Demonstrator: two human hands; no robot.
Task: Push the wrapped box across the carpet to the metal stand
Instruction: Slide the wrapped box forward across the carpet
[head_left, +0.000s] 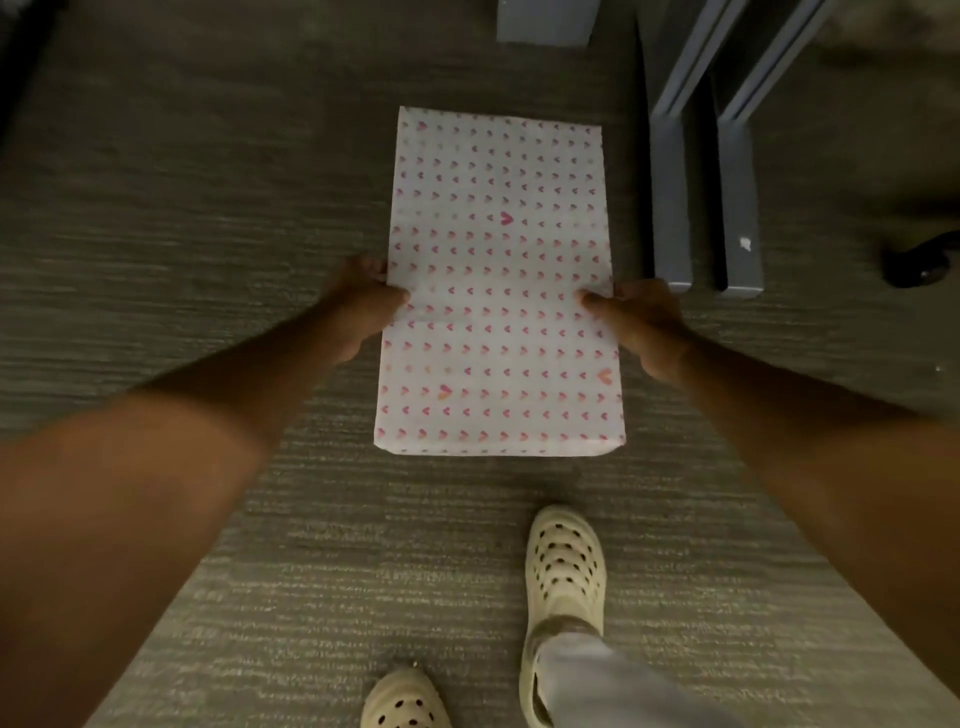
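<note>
On a grey ribbed carpet (171, 218), beside the grey metal stand's flat floor rails (672, 208), a person bends over a long rectangular box wrapped in white paper printed with rows of small pink hearts (498, 291). The box lies flat with its long axis running away from the person, its right edge near the closer rail but not touching it, so the push looks nearly finished or needs only a sideways nudge. Judging by its sharp corners and flat, unsagging top, the box is stiff and should slide as one piece; its weight cannot be read, though carpet pile will likely drag on the underside. The paper is thin and smooth, so it may slip under the skin or tear at the folded ends if rubbed hard. The long side walls, about midway along, look the safest hold. That is where both hands sit: the left hand (363, 306) is curled against the left wall with its thumb lying on top, and the right hand (644, 325) mirrors it on the right wall, both closed on the box between them. Two cream perforated foam clogs (563, 571) stand on the carpet just behind the box's near end.
</note>
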